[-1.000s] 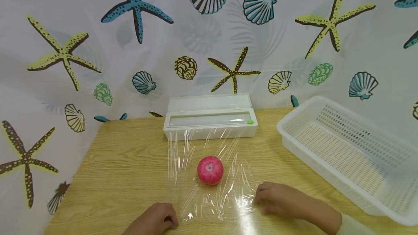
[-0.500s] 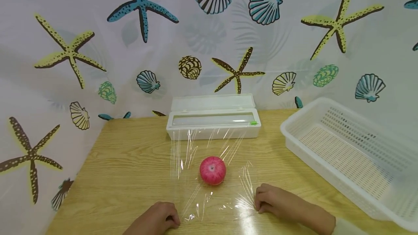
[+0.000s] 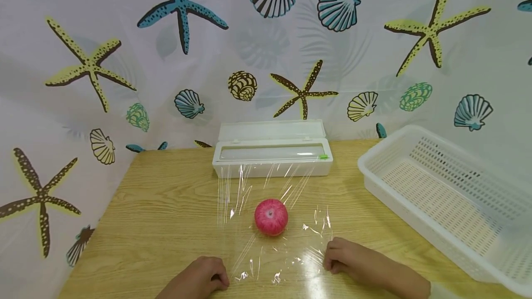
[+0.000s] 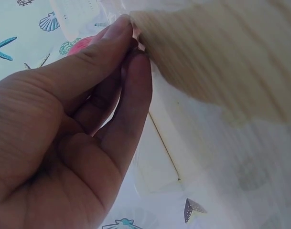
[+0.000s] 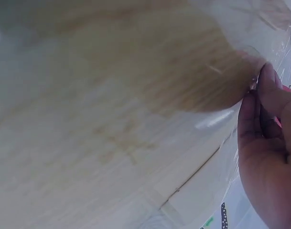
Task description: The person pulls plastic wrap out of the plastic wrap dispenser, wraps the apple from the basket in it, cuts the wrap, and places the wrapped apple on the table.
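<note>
A clear sheet of plastic wrap [image 3: 287,255] stretches from a white wrap dispenser [image 3: 272,169] toward the front of the table. The dispenser's lid is raised, and a green cutter slide [image 3: 323,157] sits at its right end. Within the sheet's area is a pinkish-red apple [image 3: 271,217], stem end up. My left hand [image 3: 197,278] pinches the sheet's front left corner between thumb and fingers, as the left wrist view shows. At the front right corner, my right hand [image 3: 353,260] pinches the film, its thumb [image 5: 274,93] against the fingers.
To the right stands a white perforated plastic basket [image 3: 409,209], set at an angle. A white curtain [image 3: 257,36] printed with starfish and shells hangs behind the wooden table [image 3: 166,206] and along its left side.
My right hand has shifted slightly and now pinches the film corner, where creases have changed. The left hand keeps its hold. The head view has turned a little, sliding everything slightly right.
</note>
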Demonstrator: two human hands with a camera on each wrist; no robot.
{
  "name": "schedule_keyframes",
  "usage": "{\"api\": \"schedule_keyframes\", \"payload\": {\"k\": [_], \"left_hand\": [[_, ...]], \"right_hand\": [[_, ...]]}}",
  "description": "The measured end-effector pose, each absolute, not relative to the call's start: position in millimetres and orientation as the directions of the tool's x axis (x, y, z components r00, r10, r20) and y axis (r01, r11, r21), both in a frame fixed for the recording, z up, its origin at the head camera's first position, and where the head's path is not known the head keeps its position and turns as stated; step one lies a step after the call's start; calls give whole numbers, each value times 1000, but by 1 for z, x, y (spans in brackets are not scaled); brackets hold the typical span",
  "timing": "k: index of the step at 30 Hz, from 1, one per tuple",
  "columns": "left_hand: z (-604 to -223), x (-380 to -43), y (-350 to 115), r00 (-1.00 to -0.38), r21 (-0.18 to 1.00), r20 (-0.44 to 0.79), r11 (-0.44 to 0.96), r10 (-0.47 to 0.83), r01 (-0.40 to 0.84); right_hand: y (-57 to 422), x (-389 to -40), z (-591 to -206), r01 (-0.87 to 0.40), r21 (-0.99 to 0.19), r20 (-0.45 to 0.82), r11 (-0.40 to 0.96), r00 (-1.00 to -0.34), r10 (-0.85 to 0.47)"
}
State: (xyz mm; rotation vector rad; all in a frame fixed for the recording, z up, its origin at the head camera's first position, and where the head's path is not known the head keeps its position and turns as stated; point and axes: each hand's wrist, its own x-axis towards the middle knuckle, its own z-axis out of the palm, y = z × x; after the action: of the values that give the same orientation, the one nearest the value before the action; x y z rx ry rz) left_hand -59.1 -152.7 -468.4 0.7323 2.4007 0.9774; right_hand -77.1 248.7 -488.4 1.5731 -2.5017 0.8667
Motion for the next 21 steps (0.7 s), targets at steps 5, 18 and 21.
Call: {"api": "schedule_keyframes", "payload": {"k": [5,18,21], "left_hand": [[-471,-58,-154,-763,735,-172,597,623,322],[-471,-57,-158,-734,665,-89,589,673,460],[-470,-57,-161,-723,651,-6,552,691,522]], "right_hand": [[248,-79,-489,-849,-426,342,312,-470,-813],[251,-77,-484,-870,-318,414,377,-485,-770],[249,-74,-478,-867,-315,442,385,-493,-749]]}}
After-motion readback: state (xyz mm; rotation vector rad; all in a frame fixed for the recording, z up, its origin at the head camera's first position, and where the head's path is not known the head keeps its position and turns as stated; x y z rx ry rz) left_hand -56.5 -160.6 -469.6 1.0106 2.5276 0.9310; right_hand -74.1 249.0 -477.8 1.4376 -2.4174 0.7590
